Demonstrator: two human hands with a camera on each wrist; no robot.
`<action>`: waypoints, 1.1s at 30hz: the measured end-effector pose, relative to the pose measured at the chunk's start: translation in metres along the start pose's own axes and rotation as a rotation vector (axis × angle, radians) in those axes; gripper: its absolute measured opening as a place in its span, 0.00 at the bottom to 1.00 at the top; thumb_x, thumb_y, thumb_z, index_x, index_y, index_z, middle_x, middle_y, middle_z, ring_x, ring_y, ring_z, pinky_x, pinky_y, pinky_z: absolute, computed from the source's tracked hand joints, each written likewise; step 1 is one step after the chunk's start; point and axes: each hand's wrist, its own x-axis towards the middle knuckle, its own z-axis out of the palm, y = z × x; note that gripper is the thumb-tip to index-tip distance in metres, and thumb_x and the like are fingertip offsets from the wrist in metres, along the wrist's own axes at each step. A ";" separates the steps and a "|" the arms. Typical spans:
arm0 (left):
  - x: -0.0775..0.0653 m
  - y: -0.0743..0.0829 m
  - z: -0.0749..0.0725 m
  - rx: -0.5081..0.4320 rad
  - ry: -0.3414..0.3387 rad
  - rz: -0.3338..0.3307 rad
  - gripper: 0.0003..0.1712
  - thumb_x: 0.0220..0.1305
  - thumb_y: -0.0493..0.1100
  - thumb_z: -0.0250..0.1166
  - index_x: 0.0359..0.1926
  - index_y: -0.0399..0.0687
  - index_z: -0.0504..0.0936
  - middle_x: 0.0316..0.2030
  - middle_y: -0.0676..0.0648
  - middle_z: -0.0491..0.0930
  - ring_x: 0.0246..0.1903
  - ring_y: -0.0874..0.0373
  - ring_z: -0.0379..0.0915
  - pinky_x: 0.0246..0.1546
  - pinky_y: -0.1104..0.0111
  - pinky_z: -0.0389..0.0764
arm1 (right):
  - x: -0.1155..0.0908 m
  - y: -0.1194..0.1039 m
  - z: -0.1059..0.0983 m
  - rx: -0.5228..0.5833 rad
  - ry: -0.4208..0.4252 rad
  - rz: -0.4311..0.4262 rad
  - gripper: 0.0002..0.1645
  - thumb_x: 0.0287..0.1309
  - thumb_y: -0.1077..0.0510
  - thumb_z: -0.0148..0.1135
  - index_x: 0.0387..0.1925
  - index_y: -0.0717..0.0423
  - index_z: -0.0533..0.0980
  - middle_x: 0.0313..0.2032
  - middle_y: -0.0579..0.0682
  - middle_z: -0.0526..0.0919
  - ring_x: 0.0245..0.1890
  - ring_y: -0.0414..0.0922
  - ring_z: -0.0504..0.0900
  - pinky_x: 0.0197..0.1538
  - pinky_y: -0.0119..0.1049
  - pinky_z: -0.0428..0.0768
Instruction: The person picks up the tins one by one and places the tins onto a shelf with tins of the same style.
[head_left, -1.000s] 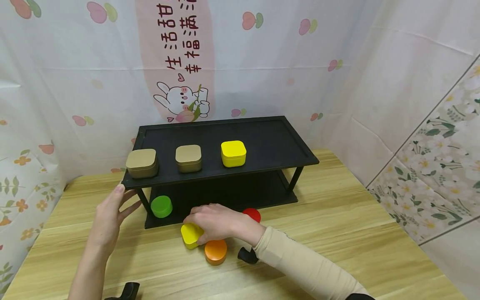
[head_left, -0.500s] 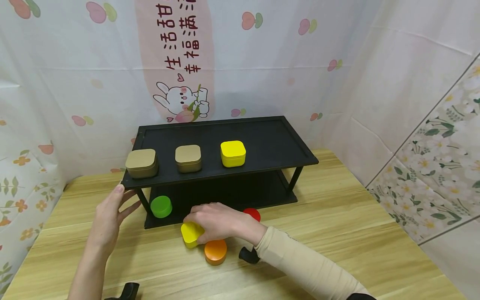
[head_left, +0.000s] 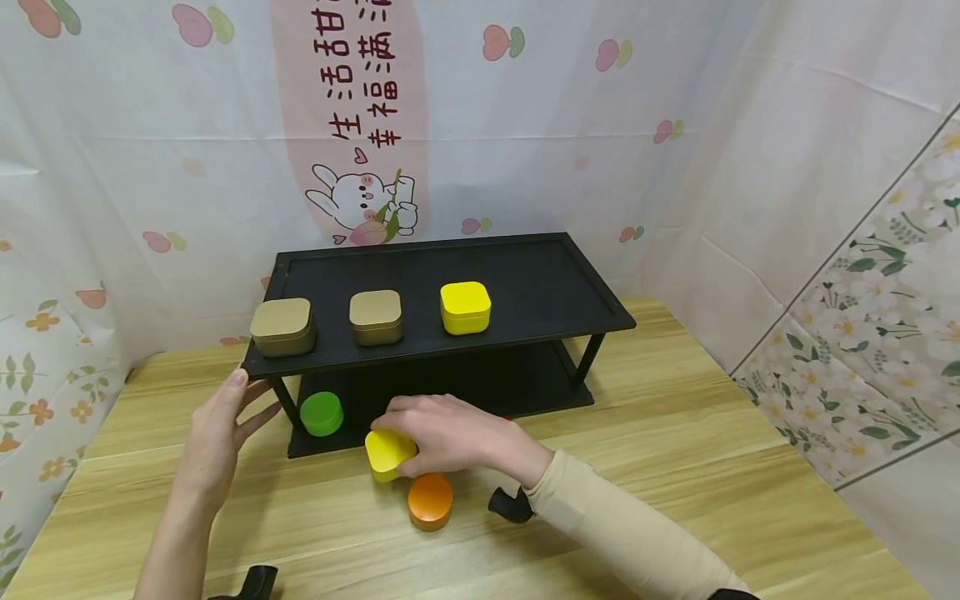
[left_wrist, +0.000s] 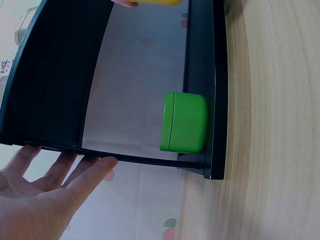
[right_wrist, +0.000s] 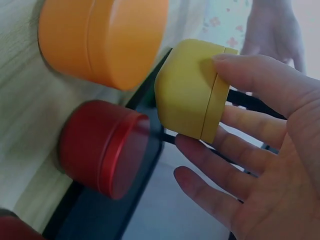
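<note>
Between the thumb and fingers of my right hand [head_left: 453, 433] is a small yellow lidded box [head_left: 388, 454] with rounded corners, just in front of the shelf's lower board. In the right wrist view the yellow box [right_wrist: 192, 92] is tilted, and the thumb lies on its near side. My left hand [head_left: 217, 429] touches the left end of the black two-level shelf [head_left: 525, 279]. The left wrist view has its fingers [left_wrist: 90, 180] fairly straight, tips at the shelf's side edge. A green lidded box [head_left: 322, 414] sits at the left of the lower board.
On the top board stand two tan boxes [head_left: 283, 327] and another yellow box [head_left: 466, 307]. An orange round box [head_left: 431, 502] lies on the wooden table near my right hand. A red round box [right_wrist: 102, 147] is mostly hidden behind that hand in the head view.
My right hand has shifted slightly toward the shelf and right with the yellow box, now covering most of the red box. My left hand stays at the shelf's end.
</note>
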 end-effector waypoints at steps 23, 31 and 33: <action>0.000 -0.001 -0.001 -0.001 0.003 -0.003 0.22 0.83 0.49 0.47 0.68 0.54 0.77 0.59 0.63 0.77 0.58 0.71 0.74 0.50 0.79 0.87 | -0.036 0.001 -0.025 0.002 0.073 -0.006 0.30 0.59 0.50 0.72 0.64 0.48 0.78 0.51 0.43 0.81 0.39 0.36 0.75 0.37 0.19 0.77; 0.000 -0.001 -0.001 0.011 0.006 -0.005 0.21 0.83 0.50 0.47 0.67 0.56 0.78 0.59 0.63 0.76 0.58 0.72 0.74 0.49 0.80 0.87 | -0.050 0.005 -0.031 0.020 0.097 0.011 0.31 0.58 0.49 0.73 0.63 0.47 0.78 0.51 0.42 0.81 0.40 0.36 0.76 0.40 0.19 0.78; 0.000 -0.001 0.000 0.011 0.007 -0.006 0.21 0.83 0.50 0.47 0.67 0.56 0.78 0.59 0.63 0.76 0.58 0.72 0.74 0.49 0.80 0.87 | -0.053 0.006 -0.033 0.018 0.102 0.015 0.31 0.58 0.49 0.73 0.63 0.47 0.78 0.51 0.41 0.81 0.40 0.35 0.76 0.41 0.19 0.78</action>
